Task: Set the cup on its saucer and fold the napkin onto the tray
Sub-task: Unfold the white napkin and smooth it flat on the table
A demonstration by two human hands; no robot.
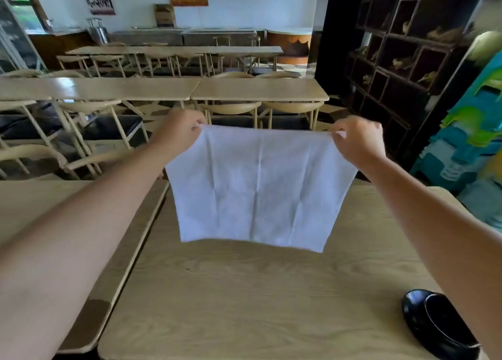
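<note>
A: Napkin is up in the air, hanging open as a flat sheet over the far half of the worktop. Top edge runs 9-to-3 between the two hands, taut; the sheet drops from it toward 6, bottom hem apparently just clear of the wood. Old fold creases show, one vertical down the middle.

B: Grip?

A: Left hand pinches the top corner at 9, right hand pinches the top corner at 3. Both closed tight on cloth, arms stretched out about evenly, neither nearer.

B: So what does the fold turn on?

A: My read: the sheet hangs straight below both grips, long axis left-right. Either bring the corners together along the centre crease, or lay it down on the worktop first and fold there.

B: Tray? Cup?

A: Only a black glossy dish-like item at 5 o'clock near the right forearm, partly cut off. Can't tell if it's the tray or the saucer. No cup in view.

B: Surroundings?

A: Rows of other tables and chairs beyond, at 12.
</note>
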